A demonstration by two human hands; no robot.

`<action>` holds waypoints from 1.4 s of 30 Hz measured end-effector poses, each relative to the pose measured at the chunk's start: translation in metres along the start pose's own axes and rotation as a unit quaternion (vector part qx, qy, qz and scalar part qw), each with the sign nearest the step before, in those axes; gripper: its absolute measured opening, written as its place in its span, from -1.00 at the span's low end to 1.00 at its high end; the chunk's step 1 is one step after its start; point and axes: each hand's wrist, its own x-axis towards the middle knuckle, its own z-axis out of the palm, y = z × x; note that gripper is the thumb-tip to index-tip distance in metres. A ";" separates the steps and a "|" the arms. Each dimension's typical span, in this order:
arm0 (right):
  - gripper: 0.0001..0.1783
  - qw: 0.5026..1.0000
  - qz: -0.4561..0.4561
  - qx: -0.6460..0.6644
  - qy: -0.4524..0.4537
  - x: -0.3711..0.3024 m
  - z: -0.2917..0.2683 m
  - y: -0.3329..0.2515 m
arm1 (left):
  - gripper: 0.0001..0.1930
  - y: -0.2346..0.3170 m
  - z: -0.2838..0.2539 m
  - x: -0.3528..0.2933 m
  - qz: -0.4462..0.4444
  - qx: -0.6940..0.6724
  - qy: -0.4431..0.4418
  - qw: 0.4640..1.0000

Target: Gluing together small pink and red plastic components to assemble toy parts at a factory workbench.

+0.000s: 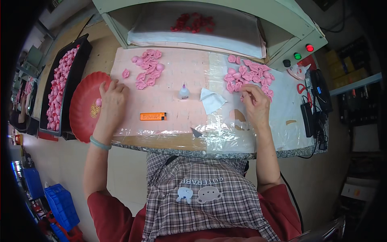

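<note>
My left hand (114, 100) is over the right rim of a red scalloped dish (80, 124), palm down, its fingers bent but apart. A small pink ball (98, 102) shows in the dish beside that hand. On the right, my right hand (258, 105) has its thumb and forefinger curled together at the near edge of a pile of pink petal-shaped pieces (252, 71). Its fingertips close on one pink piece there, mostly hidden by them. Another group of pink pieces (150, 66), some rounded, lies farther back on the left part of the mat.
A black tray (82, 56) of pink balls stands at far left. Between my hands are a small bottle (184, 92), a white cloth (212, 101) and an orange lighter (153, 116). A machine (278, 38) with red pieces inside stands behind. Power adapters (307, 119) lie at right.
</note>
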 end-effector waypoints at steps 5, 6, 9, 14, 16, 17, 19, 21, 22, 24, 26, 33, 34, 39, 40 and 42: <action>-0.83 0.995 -0.057 -0.080 0.002 0.009 0.008 0.006 | -0.87 0.005 0.002 0.009 0.023 0.025 -0.079 0.996; -0.82 0.989 -0.094 -0.111 0.005 0.011 0.011 0.005 | -0.87 0.006 0.001 0.010 0.019 0.016 -0.088 0.996; -0.81 0.988 -0.096 -0.120 -0.001 0.020 0.016 0.001 | -0.86 0.012 -0.005 0.013 -0.003 -0.036 -0.078 0.996; -0.81 0.988 -0.103 -0.115 -0.011 0.029 0.023 -0.003 | -0.68 0.031 -0.021 0.012 -0.055 -0.255 0.049 0.964; -0.80 0.989 -0.106 -0.097 -0.017 0.039 0.027 -0.008 | -0.68 0.046 -0.034 0.013 -0.102 -0.384 0.040 0.917; -0.79 0.994 -0.081 -0.071 -0.032 0.048 0.030 -0.011 | -0.67 0.053 -0.037 0.013 -0.144 -0.507 0.022 0.849; -0.78 0.996 -0.066 -0.041 -0.049 0.071 0.041 -0.019 | -0.68 0.063 -0.025 0.000 -0.204 -0.622 -0.012 0.756; -0.76 0.994 -0.084 -0.055 -0.045 0.102 0.053 -0.016 | -0.65 0.081 -0.019 -0.003 -0.173 -0.784 -0.007 0.597; -0.76 0.994 -0.088 -0.056 -0.043 0.119 0.059 -0.011 | -0.65 0.090 -0.020 -0.002 -0.172 -0.783 -0.003 0.597; -0.75 0.990 -0.120 -0.065 -0.034 0.154 0.076 0.008 | -0.59 0.107 -0.023 -0.003 -0.167 -0.823 -0.037 0.542; -0.74 0.987 -0.127 -0.095 -0.032 0.188 0.093 0.025 | -0.58 0.118 -0.025 -0.008 -0.172 -0.833 -0.073 0.520; -0.64 0.971 -0.088 -0.221 -0.013 0.243 0.134 0.067 | -0.55 0.144 -0.017 -0.023 -0.155 -0.862 -0.177 0.449; -0.62 0.970 -0.076 -0.232 -0.015 0.244 0.135 0.083 | -0.57 0.146 -0.019 -0.016 -0.176 -0.860 -0.195 0.437; -0.66 0.953 -0.230 -0.184 0.074 0.241 0.166 0.079 | -0.59 0.152 -0.020 -0.034 -0.189 -0.864 -0.166 0.437; -0.67 0.963 -0.190 -0.188 0.043 0.237 0.165 0.070 | -0.59 0.151 -0.020 -0.036 -0.202 -0.860 -0.151 0.444; -0.67 0.970 -0.141 -0.196 0.018 0.229 0.152 0.057 | -0.60 0.151 -0.015 -0.037 -0.190 -0.863 -0.160 0.439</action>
